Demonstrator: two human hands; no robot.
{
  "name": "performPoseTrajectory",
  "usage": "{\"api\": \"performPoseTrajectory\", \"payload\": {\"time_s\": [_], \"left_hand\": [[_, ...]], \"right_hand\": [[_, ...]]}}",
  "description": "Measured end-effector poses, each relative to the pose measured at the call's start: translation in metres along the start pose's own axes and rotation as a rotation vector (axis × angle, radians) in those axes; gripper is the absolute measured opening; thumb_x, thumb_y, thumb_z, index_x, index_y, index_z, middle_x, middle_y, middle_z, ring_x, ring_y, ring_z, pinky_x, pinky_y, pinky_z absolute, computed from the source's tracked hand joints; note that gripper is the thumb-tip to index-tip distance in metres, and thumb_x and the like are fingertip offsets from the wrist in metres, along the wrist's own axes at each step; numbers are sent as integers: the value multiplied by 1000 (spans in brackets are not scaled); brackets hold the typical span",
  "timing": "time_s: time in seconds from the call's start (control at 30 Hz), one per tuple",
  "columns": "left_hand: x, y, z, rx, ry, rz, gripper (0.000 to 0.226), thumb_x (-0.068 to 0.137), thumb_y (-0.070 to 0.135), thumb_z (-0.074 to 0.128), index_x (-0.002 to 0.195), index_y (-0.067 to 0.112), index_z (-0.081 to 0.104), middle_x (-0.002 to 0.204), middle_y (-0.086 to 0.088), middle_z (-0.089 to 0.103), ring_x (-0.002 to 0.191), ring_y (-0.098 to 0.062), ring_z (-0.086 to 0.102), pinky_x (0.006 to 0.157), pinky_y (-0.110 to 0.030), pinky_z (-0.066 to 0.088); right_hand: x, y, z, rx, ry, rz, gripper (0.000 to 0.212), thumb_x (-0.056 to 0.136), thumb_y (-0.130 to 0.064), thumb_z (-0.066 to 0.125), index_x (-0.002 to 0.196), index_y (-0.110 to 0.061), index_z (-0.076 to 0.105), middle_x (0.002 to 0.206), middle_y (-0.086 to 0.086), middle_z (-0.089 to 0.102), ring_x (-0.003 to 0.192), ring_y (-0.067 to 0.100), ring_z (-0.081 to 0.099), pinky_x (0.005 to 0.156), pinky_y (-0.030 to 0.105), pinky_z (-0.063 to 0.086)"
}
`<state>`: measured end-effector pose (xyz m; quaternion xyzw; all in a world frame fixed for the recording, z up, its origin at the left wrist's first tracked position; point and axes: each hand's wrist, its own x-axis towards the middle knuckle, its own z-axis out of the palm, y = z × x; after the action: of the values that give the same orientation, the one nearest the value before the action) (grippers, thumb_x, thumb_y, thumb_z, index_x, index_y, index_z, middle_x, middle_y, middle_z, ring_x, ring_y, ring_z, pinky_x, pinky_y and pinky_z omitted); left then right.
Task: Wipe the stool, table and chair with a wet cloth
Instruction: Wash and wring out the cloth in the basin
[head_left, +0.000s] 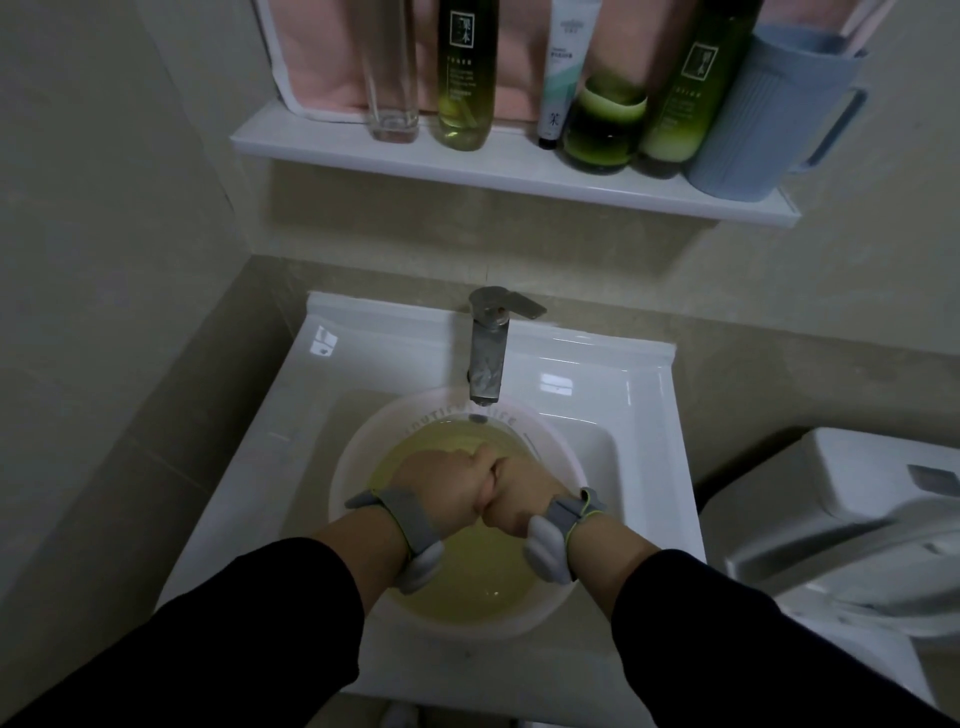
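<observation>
Together, left hand (441, 493), right hand (525, 501) grip cloth (441, 448) in basin (457, 630).

Basin (437, 422) sits in the sink (363, 374) under the tap (488, 358); shelf (467, 166) above, toilet (857, 493) right.

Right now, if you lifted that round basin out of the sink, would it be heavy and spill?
Probably heavy: the basin holds yellowish water well up its wall. The water would likely slosh if the basin tilted, so it should be lifted level. Its rim looks smooth and glossy, so wet fingers might slip on it.
</observation>
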<state>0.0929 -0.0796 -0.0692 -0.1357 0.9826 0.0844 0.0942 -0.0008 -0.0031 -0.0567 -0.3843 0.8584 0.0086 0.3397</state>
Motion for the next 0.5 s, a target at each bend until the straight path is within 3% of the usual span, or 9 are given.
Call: {"api": "performPoseTrajectory", "payload": {"time_s": [0.13,0.23,0.3,0.37,0.43,0.5], "left_hand": [[-2,-1,5,-64,34,-28,21,93,32,40,110,19,43,97,-8,55,75,-30,57,63,-39,49],[-3,-5,6,-279,9,-75,13,92,37,42,99,28,47,94,-5,60,80,-27,59,69,-36,48],[-3,-10,5,-438,-74,-148,15,89,37,54,98,25,54,97,-5,62,85,-23,59,75,-33,48],[-4,-8,5,-753,-124,-303,23,84,40,65,94,19,61,81,-1,62,68,-16,59,62,-26,48],[-9,3,-1,-1218,-184,-512,27,82,43,67,86,17,61,58,4,55,40,-9,43,40,-16,34],[-12,15,-11,-1686,-297,-638,30,84,45,63,92,17,58,57,2,53,34,-4,33,33,-10,22]], "right_hand": [[-2,10,-9,175,-69,-215,31,79,-2,65,110,-2,64,114,17,64,99,26,62,75,29,48],[-1,22,-11,327,-80,-234,66,80,-6,68,139,-8,38,124,12,58,103,19,58,82,21,45],[-2,31,-14,600,-120,-240,75,79,-5,70,143,-16,31,104,0,61,82,9,59,65,17,49],[0,42,-16,851,-110,-259,68,80,-10,72,138,-25,39,86,-10,63,71,4,59,55,16,45],[-2,47,-21,962,-65,-273,53,84,-26,69,131,-33,46,101,-5,65,88,9,60,65,19,43],[-4,46,-21,1126,-63,-287,44,88,-34,61,129,-36,48,115,-3,64,102,13,60,76,24,44]]}}
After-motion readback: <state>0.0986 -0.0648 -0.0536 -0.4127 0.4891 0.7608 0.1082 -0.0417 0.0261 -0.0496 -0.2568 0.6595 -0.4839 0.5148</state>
